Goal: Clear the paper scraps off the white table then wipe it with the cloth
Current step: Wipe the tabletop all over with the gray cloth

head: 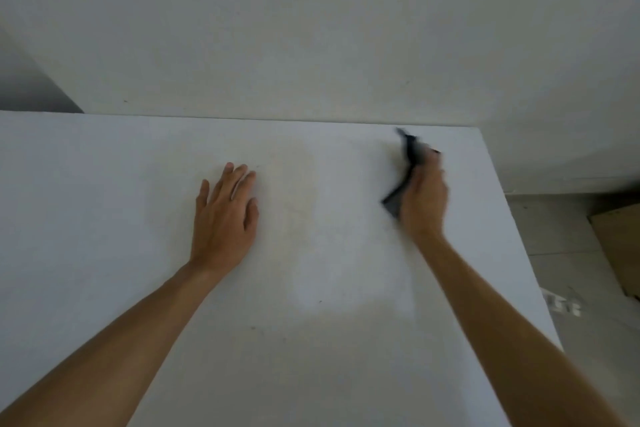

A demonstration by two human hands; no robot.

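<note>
The white table [311, 288] fills the lower part of the view, and I see no paper scraps on it. My left hand [225, 215] lies flat on the tabletop left of centre, palm down, fingers slightly apart, holding nothing. My right hand [424, 198] is blurred near the table's far right corner and grips a dark grey cloth [398, 199]. The cloth sticks out beyond the fingers toward the back edge and out to the left of the palm, down on the surface.
A plain white wall [311, 28] rises right behind the table's back edge. The table's right edge runs diagonally down; beyond it is tiled floor [561, 236] with a brown cardboard box [620, 246] at the far right.
</note>
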